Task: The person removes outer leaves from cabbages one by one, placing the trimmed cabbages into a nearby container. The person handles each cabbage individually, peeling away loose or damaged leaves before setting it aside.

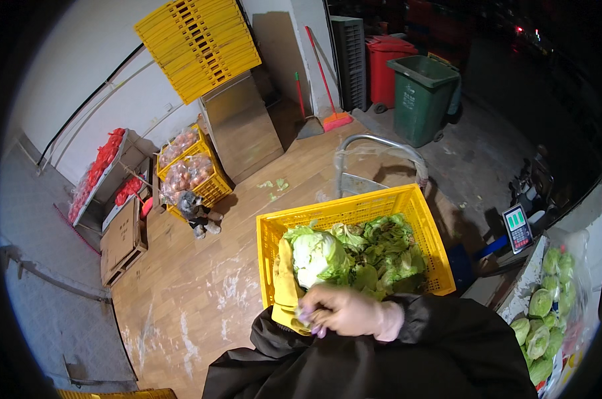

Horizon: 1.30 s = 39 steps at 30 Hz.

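In front of me a yellow plastic crate (354, 211) holds a pale green head of lettuce (317, 258) and many loose, wilted lettuce leaves (390, 256). My left hand (285, 282), in a yellow glove, lies along the left side of the lettuce head and holds it against the crate's left end. Its fingertips are partly hidden. My right hand (344, 311) is in front of the lettuce, close to the yellow glove's cuff. Its fingers are curled together and blurred, with purple at the tips; anything between them is too unclear to name.
A metal-framed trolley (380, 139) stands behind the crate. Left are a small dog (200, 214), yellow crates of bagged produce (194, 171) and a cardboard box (122, 249). Green and red bins (420, 100) stand beyond. At right are a scale display (517, 228) and lettuce heads (540, 336).
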Each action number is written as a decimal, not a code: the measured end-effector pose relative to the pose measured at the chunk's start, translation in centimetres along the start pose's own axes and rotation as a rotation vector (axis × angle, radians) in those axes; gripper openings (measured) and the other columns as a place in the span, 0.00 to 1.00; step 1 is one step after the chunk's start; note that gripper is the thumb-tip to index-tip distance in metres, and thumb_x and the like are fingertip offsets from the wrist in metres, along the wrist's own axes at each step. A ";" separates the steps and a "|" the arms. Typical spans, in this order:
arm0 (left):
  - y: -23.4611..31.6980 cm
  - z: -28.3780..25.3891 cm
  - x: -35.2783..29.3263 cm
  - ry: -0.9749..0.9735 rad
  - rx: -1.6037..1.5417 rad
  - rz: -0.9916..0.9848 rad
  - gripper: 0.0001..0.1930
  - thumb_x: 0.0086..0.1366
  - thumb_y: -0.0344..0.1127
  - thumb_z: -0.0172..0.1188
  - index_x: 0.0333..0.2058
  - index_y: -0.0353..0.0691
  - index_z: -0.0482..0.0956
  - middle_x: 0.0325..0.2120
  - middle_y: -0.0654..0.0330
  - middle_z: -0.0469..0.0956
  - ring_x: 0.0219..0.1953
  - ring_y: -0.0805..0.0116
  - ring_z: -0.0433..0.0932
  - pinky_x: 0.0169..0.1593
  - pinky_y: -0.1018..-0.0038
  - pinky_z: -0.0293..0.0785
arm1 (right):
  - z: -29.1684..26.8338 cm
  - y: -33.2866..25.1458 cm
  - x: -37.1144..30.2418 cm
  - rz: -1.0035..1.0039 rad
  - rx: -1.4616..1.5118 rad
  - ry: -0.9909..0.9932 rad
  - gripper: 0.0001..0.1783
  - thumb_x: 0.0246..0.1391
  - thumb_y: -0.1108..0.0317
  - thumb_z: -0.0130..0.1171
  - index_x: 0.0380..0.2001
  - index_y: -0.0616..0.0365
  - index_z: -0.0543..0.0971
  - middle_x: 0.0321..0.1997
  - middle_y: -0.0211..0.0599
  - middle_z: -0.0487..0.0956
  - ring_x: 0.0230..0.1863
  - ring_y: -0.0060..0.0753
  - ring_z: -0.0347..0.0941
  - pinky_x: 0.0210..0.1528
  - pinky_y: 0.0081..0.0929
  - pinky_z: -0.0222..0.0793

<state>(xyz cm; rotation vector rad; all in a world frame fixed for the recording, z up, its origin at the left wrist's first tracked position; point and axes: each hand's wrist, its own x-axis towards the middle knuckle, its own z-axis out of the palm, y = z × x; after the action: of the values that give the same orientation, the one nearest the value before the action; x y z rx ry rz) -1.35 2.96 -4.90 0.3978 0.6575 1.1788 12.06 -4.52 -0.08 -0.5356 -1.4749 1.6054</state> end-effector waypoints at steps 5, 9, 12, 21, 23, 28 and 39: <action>1.5 1.3 -1.1 -0.154 -0.130 -0.105 0.31 0.71 0.62 0.45 0.55 0.38 0.74 0.47 0.50 0.79 0.46 0.57 0.81 0.51 0.62 0.80 | -7.2 -3.1 -2.7 -0.024 0.386 0.193 0.09 0.64 0.78 0.52 0.46 0.57 0.73 0.43 0.44 0.79 0.31 0.38 0.81 0.29 0.34 0.82; 3.0 2.2 -1.7 -0.080 0.109 -0.141 0.28 0.72 0.57 0.48 0.54 0.37 0.74 0.47 0.53 0.80 0.44 0.62 0.81 0.49 0.66 0.80 | -9.3 -3.5 -2.5 0.485 -1.344 0.171 0.19 0.58 0.70 0.64 0.53 0.56 0.77 0.48 0.40 0.80 0.44 0.31 0.80 0.45 0.24 0.76; 3.5 2.1 -1.5 -0.087 0.300 -0.205 0.25 0.72 0.51 0.52 0.56 0.36 0.73 0.46 0.55 0.81 0.42 0.66 0.82 0.46 0.71 0.80 | -8.3 -3.3 -1.2 0.041 -0.748 0.163 0.26 0.56 0.71 0.63 0.59 0.52 0.74 0.51 0.40 0.79 0.43 0.39 0.76 0.50 0.30 0.73; 2.7 -0.6 -1.6 -0.117 0.427 -0.434 0.16 0.71 0.41 0.57 0.49 0.34 0.80 0.41 0.61 0.82 0.41 0.76 0.80 0.44 0.80 0.75 | -6.0 -3.2 -0.3 0.208 -1.112 -0.283 0.08 0.53 0.73 0.56 0.38 0.55 0.79 0.33 0.41 0.75 0.29 0.46 0.76 0.29 0.38 0.74; 2.4 -1.1 -1.7 -0.133 0.518 -0.429 0.16 0.71 0.41 0.58 0.48 0.34 0.80 0.41 0.61 0.82 0.41 0.77 0.79 0.44 0.80 0.75 | -5.3 -2.6 -0.2 0.192 -1.118 -0.234 0.06 0.55 0.70 0.52 0.35 0.57 0.75 0.35 0.46 0.77 0.30 0.49 0.78 0.28 0.41 0.75; 0.9 -1.4 -1.4 -0.158 0.765 -0.432 0.17 0.72 0.39 0.55 0.53 0.33 0.75 0.49 0.59 0.79 0.46 0.77 0.77 0.49 0.81 0.74 | -5.1 -2.1 1.5 0.232 -0.348 0.105 0.06 0.62 0.74 0.47 0.40 0.59 0.73 0.40 0.45 0.80 0.26 0.35 0.78 0.25 0.31 0.77; 1.6 -3.3 0.6 -0.115 0.790 -0.234 0.18 0.71 0.30 0.54 0.57 0.36 0.74 0.49 0.58 0.78 0.46 0.72 0.77 0.50 0.81 0.70 | -8.2 -2.7 -0.8 0.277 -0.702 0.137 0.28 0.58 0.52 0.64 0.59 0.48 0.74 0.47 0.45 0.80 0.38 0.38 0.78 0.41 0.33 0.74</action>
<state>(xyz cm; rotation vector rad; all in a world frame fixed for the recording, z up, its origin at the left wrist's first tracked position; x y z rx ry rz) -4.52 3.88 -6.51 1.0133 1.0283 0.6286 19.81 -0.64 0.60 -1.2622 -1.9070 1.1770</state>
